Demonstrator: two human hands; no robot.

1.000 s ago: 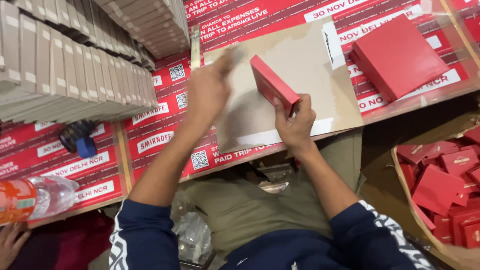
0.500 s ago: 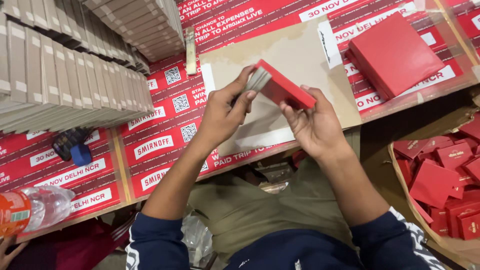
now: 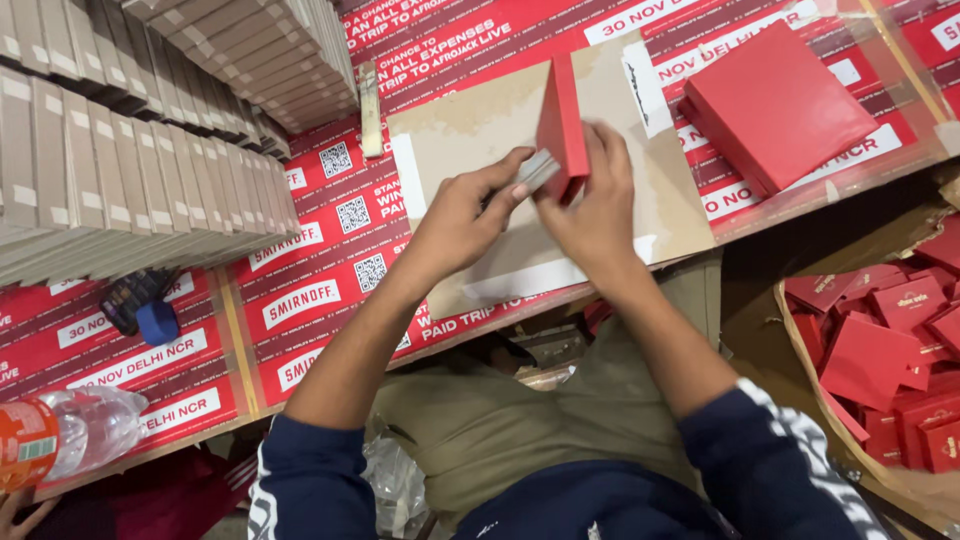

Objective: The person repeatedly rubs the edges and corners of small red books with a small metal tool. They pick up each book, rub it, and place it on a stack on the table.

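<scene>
**Fingers of both hands pinched a red box held on edge**

Fingers [image 3: 515, 180] of the left hand [image 3: 455, 225] were pinched narrow on a grey inner piece [image 3: 538, 170] that stuck out of the red box [image 3: 563, 125]. The right hand [image 3: 598, 215] gripped the box from the other side, its fingers wrapped around the lower edge. Both hands were equally close to the box, touching it, one from each side.

The box stood on edge just above the fingertips, over a tan card sheet [image 3: 470, 130]. Its long axis ran away from the person, nearly straight up in the picture, with the narrow side facing the camera.

Nearer than the hands were dark blue sleeves and an olive lap. To the right lay a bin of red boxes [image 3: 880, 350]. At the lower left lay a plastic bottle [image 3: 60, 435] and, beyond it, a small blue object [image 3: 158, 322].

Farther off, a red lid [image 3: 775, 105] lay flat on the red printed table [image 3: 330, 290]. Rows of flat grey boards [image 3: 120, 170] stood at the far left.
</scene>
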